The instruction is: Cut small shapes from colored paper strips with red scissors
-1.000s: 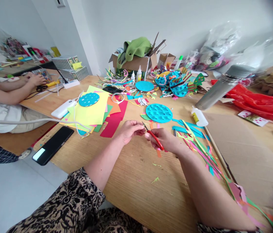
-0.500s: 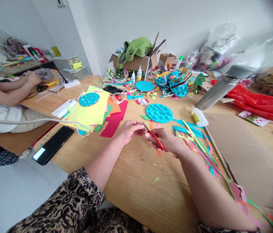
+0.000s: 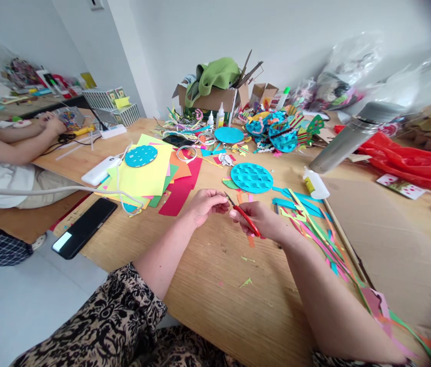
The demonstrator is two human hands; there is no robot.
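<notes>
My right hand [image 3: 255, 216] is closed round red-handled scissors [image 3: 249, 220], whose dark blades point up and left toward my other hand. My left hand [image 3: 208, 205] is pinched just beside the blade tips; what lies between its fingers is too small to make out. Just beyond both hands lies a blue paper oval [image 3: 251, 177] with raised flaps, and a small green paper piece [image 3: 229, 183] shows at its left edge. Orange paper strips [image 3: 251, 240] lie under and behind my right hand.
Coloured paper sheets [image 3: 142, 173] and a phone [image 3: 84, 228] lie left. A glue bottle [image 3: 315, 184], paper strips [image 3: 314, 224], a steel flask [image 3: 353, 137] and cardboard [image 3: 387, 239] are right. A co-worker's hands [image 3: 52, 124] are busy at far left.
My hands and the scissors look almost the same. At far left the co-worker's arms and body have shifted slightly.
</notes>
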